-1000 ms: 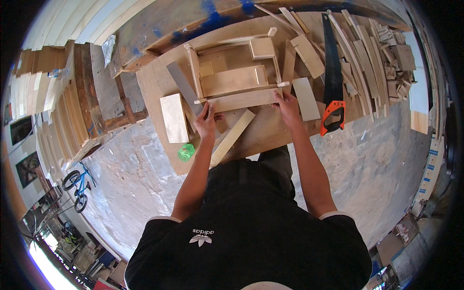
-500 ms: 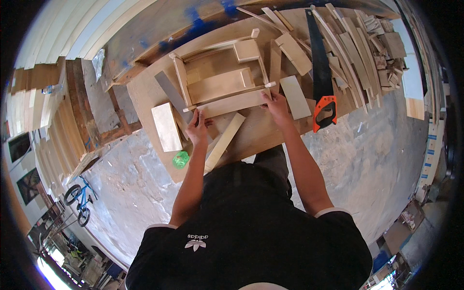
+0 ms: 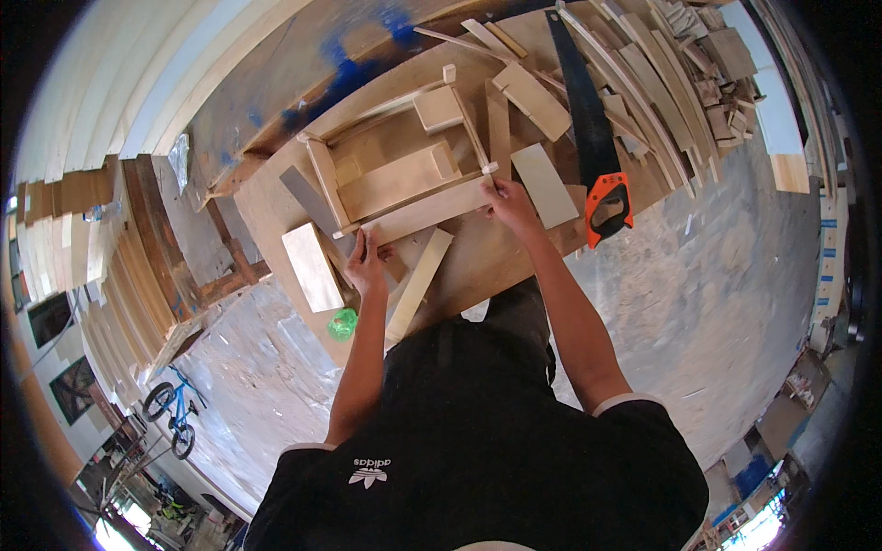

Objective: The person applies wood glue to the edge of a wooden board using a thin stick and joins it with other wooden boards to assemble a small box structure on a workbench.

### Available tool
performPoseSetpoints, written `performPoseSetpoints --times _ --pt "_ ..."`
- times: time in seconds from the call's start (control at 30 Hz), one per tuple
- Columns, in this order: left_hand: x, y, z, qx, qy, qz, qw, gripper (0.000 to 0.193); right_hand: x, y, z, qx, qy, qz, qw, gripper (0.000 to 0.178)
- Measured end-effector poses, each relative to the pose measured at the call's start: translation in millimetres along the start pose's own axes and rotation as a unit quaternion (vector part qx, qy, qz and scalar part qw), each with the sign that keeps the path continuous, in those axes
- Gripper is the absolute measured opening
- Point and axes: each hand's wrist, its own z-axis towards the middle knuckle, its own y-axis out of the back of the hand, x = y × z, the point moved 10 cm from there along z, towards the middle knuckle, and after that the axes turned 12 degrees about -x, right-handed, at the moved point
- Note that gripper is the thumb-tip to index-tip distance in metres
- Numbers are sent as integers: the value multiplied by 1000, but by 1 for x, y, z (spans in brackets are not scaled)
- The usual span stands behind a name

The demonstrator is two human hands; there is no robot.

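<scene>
A flat wooden board (image 3: 423,211) lies along the near side of a rectangular wooden frame (image 3: 323,179) with posts at its corners. My left hand (image 3: 368,264) pinches the board's left end. At the other end, my right hand (image 3: 512,206) grips it close to the frame's near right corner post. Inside the frame sit a long wooden block (image 3: 390,176) and a smaller block (image 3: 438,109). Just below the board, a loose wooden strip (image 3: 420,283) slants across the worktable (image 3: 478,275). Whether the board touches the frame all along is hard to tell.
An orange-handled handsaw (image 3: 607,207) lies to the right, beside a pale board (image 3: 545,185) and stacked wood strips (image 3: 654,92). On the left are a pale block (image 3: 312,268), a green plastic object (image 3: 343,324) and a grey strip (image 3: 308,195). A blue bicycle (image 3: 175,409) stands farther off.
The whole view has turned slightly, shifting the table and its things leftward in the picture. Both hands stay on the board, which keeps its place along the frame.
</scene>
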Motion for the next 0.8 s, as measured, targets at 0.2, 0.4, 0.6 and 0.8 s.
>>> performPoseSetpoints --times 0.2,0.4,0.6,0.8 --pt "10 3 7 5 5 12 1000 44 1 9 -3 29 -47 51 997 38" --pt "4 3 4 -8 -11 29 999 44 32 19 3 14 80 -153 985 31" --pt "4 3 2 -9 -11 21 1000 46 55 35 0 -36 96 -138 985 30" --pt "4 3 3 -25 -12 26 999 51 51 34 9 -26 93 -145 985 31"
